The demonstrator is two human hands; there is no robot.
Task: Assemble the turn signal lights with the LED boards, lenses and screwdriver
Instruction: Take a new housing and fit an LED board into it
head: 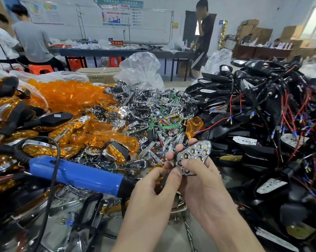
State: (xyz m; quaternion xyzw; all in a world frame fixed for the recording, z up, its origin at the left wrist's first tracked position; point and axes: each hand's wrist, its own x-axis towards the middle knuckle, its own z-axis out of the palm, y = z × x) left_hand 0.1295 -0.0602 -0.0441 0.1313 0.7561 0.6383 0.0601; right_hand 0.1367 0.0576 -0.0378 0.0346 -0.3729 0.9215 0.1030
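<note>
The right hand grips the turn signal light, a chrome honeycomb reflector with LEDs in its cells, thumb on its face and fingers curled behind. The left hand pinches the light's lower-left edge. The step looks like seating the reflector over its board; next it probably needs a lens, then screws. The blue screwdriver lies left of the light, untouched. Amber lenses heap far left, wired black housings right, chrome parts beyond. Behind stand workshop tables, people and cartons.
</note>
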